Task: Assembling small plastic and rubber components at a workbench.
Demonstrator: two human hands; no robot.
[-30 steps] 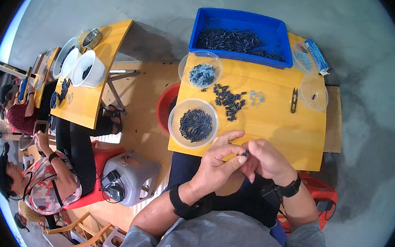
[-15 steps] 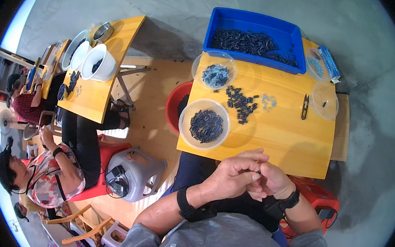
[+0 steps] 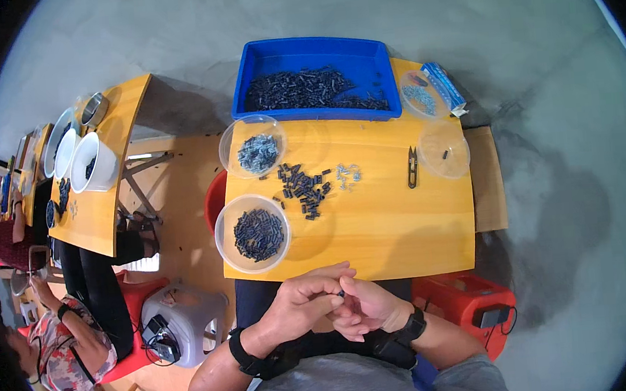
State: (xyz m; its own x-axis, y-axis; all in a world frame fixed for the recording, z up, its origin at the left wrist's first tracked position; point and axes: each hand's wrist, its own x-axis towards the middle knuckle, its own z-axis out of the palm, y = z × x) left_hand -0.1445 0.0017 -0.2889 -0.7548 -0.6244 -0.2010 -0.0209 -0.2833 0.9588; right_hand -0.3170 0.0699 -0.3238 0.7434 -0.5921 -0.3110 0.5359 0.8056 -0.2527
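Evidently, the work is at the fingertips. The left hand (image 3: 292, 305) is closed at thumb and forefinger on a small dark piece (image 3: 341, 294), of which little more than a speck shows. The right hand (image 3: 373, 305) meets it there, thumb tip at the piece, lower fingers curled beneath; whether those fingers grip or merely steady, I cannot tell. Both hands appear held over the lap, at the near edge of the yellow tabletop (image 3: 383, 241).

Assessment: a part this small calls, in my judgement, for a light pinch by the left, with the right bracing opposite. Excess pressure could make it spring out, and from here it would likely drop to the lap. Working slightly farther forward, above the tabletop, would be safer.

Surroundings: a round tub (image 3: 226, 235) of dark pieces stands just beyond the left hand. A loose heap (image 3: 304, 189) of dark pieces lies ahead of both hands, pale bits (image 3: 348, 176) to its right. Snips (image 3: 412, 168) lie forward of the right hand.
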